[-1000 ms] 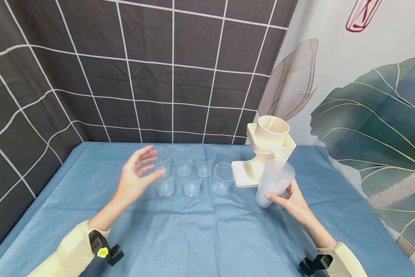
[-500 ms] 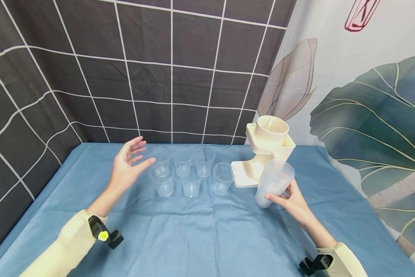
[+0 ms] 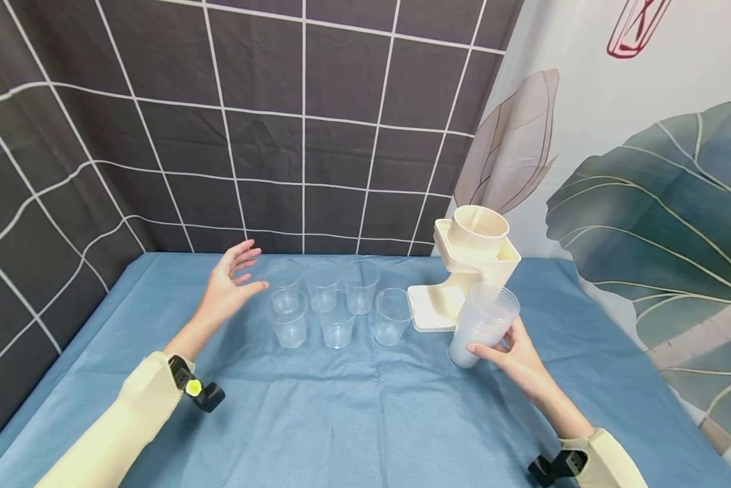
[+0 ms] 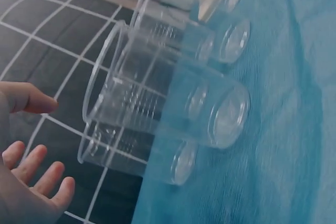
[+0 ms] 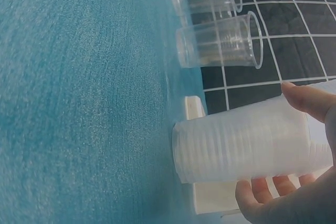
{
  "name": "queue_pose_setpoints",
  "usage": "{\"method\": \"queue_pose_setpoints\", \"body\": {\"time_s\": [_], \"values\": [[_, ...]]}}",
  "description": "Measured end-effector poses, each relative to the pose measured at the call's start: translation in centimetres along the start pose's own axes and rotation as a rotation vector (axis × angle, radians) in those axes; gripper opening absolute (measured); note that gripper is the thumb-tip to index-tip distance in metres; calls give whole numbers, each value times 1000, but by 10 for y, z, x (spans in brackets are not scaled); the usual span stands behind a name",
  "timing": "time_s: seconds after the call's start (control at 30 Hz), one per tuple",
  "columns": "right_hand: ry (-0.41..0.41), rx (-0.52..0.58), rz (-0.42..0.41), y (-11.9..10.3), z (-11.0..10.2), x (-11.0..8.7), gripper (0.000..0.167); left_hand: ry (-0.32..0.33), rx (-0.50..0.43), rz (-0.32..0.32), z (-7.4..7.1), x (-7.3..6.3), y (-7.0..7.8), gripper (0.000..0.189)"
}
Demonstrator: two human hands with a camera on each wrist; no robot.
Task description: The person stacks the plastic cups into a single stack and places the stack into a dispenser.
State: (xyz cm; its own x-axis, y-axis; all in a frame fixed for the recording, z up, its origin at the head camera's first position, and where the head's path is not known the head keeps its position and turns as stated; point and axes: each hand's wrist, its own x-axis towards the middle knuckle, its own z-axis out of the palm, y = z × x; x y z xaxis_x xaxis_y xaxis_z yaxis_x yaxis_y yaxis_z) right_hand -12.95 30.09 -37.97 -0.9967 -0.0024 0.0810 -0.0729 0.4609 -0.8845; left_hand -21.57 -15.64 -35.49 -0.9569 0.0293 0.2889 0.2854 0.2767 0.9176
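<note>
Clear plastic cups stand upright in two rows on the blue cloth, among them a front-left cup (image 3: pixel 290 325), a front-middle cup (image 3: pixel 337 329) and a front-right cup (image 3: pixel 392 317). My left hand (image 3: pixel 226 290) hovers just left of them, fingers spread, thumb toward the nearest cup, touching nothing. In the left wrist view, a gap shows between its fingers (image 4: pixel 47 179) and the cups. My right hand (image 3: pixel 517 356) grips a stack of nested plastic cups (image 5: pixel 241 142) around its side; the stack rests on the cloth.
A cream plastic stand (image 3: pixel 435 306) with a round cup-shaped top (image 3: pixel 479 227) is behind the stack. The blue tablecloth (image 3: pixel 341 420) spreads toward me. A dark tiled-pattern curtain (image 3: pixel 341 149) hangs behind, and a leaf-printed curtain (image 3: pixel 658 203) on the right.
My left hand has drawn back to the left, away from the leftmost cups; its forearm has shifted slightly. The right hand and the cup stack stay in place.
</note>
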Motion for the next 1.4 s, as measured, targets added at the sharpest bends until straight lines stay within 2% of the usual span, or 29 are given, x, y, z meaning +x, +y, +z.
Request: {"method": "queue_pose_setpoints", "body": {"time_s": [0.3,0.47,0.7,1.0,1.4], "values": [[1,-7,28,0,0,0,88,-114,36,36,-3,9,-17,81],[1,-8,17,0,-1,0,89,-152,72,38,-4,11,-24,84],[3,-9,21,0,-1,0,88,-192,74,-30,-3,13,-28,89],[3,-6,22,1,0,0,88,-274,66,-72,3,18,-35,89],[7,-1,16,2,0,0,88,-291,45,-103,8,22,-44,87]]}}
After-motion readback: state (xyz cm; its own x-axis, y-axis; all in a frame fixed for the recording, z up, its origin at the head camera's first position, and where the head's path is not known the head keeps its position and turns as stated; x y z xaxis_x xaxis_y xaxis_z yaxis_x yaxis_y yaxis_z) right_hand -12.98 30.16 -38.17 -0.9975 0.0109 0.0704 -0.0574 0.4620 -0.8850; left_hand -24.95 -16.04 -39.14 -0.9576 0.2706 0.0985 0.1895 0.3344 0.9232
